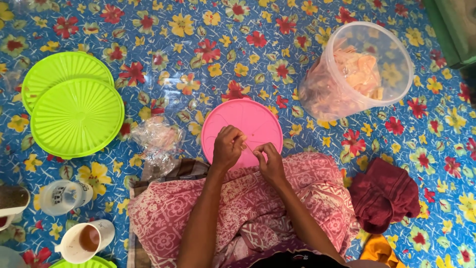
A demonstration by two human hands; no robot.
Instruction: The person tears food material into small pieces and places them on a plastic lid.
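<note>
— Hands meeting over the pink lid [242, 123]?

— Yes. The left hand [228, 147] and right hand [270, 160] are pinching something tiny between their fingertips; I cannot tell what.

— Nearby?

— A clear tub of pale orange crackers [358, 72] is standing upper right, two green lids [74, 111] are lying left, and a crumpled plastic bag [157, 139] is sitting beside the pink lid.

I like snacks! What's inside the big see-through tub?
The clear tub lies tipped, mouth open, holding pale orange, thin crinkly pieces heaped along its lower side. The cloudy wall blurs them, so what they are, and anything buried beneath, cannot be seen.
</note>
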